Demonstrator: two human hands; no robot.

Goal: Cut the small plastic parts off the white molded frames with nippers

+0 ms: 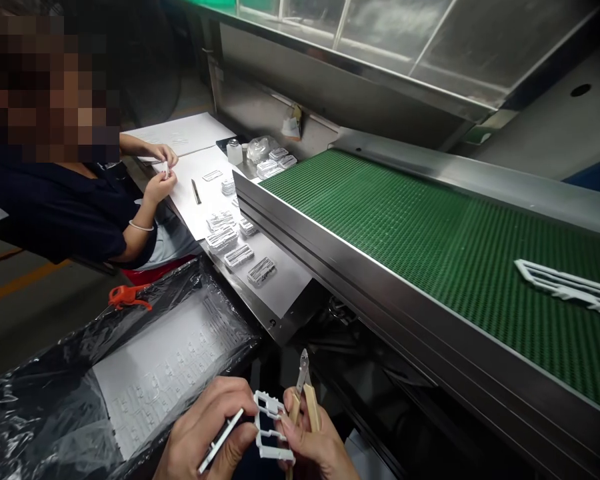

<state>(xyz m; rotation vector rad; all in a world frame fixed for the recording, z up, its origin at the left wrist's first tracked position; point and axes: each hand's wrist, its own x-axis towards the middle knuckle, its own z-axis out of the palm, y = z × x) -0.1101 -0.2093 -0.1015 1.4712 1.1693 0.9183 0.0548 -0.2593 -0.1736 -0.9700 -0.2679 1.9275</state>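
Note:
My left hand (210,427) is closed at the bottom of the view, with a thin white plastic strip (221,441) seen edge-on in its grip. Its thumb and forefinger also pinch one side of a white plastic frame (272,452) with open windows. My right hand (317,443) is wrapped around a pair of side cutters (311,407) with pale yellow handles, metal jaws pointing up. The right thumb and fingers touch the other side of the frame. My palms and lower fingers are partly hidden.
A green conveyor belt (380,213) with a metal side rail carries another white frame (565,285). Stacks of white parts (223,239) lie on the table (280,287). A person (70,207) sits at left, hands raised. A plastic-lined bin (40,380) holds a white sheet; an orange tool (127,297) rests on its edge.

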